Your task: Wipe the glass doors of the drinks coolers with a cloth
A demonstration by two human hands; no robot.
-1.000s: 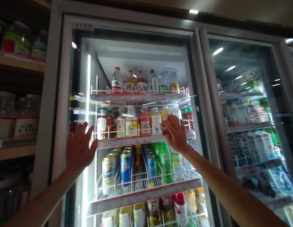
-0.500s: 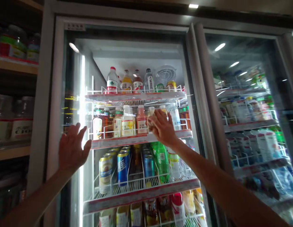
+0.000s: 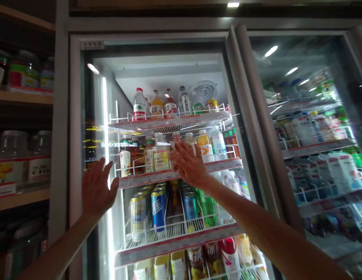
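Note:
My left hand [image 3: 98, 188] is raised with fingers stretched and thumb apart, at the left side of the glass fridge door, near the bright light strip; it holds nothing. My right hand [image 3: 188, 163] is spread, a little blurred, in front of the second shelf. Its fingers cover part of a pink-capped bottle [image 3: 176, 137] and a pale-capped bottle beside it. Whether the fingers touch the glass I cannot tell. Left of that hand is a bottle with a lemon label [image 3: 161, 157]; to the right stands an orange-yellow bottle [image 3: 204, 147].
A blue can [image 3: 158, 210] and a green bottle [image 3: 208, 208] stand on the shelf below. Several bottles, among them a red-capped water bottle [image 3: 139, 104], line the top shelf. A vertical door handle [image 3: 251, 97] separates a second fridge. Wooden shelves [image 3: 23, 97] hold bottles at left.
My right hand has moved left along the second shelf, uncovering the orange-yellow bottle and covering the pink one. My left hand stays raised and spread. The view has shifted slightly.

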